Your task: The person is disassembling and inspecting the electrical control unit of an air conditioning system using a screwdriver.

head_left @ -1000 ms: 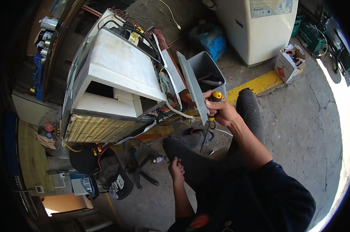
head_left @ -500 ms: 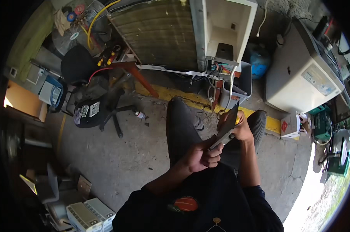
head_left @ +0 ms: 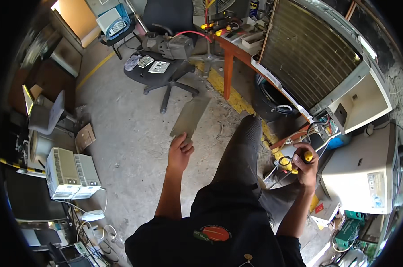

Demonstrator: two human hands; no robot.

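A thin flat grey metal plate (head_left: 190, 116) hangs out over the concrete floor, slightly blurred. My left hand (head_left: 179, 153) pinches it by its near end, fingers closed. At the right, my right hand (head_left: 305, 165) is curled around a hand tool with a yellow end (head_left: 308, 156); most of the tool is hidden by the fingers, so its exact kind does not show. That hand is above my right leg, close to loose wires by the opened appliance (head_left: 366, 104).
A black office chair (head_left: 161, 73) bearing a motor-like machine stands ahead. Beyond it is a brown-legged table (head_left: 228, 71) with tools. A finned coil panel (head_left: 312, 58) leans at the far right. A white cabinet (head_left: 359, 178) stands right; boxy beige units (head_left: 64, 171) and cables lie left.
My hands have come apart. The left has carried the plate away to the left, and the right has moved right with the yellow-ended tool. The whole view has turned left.
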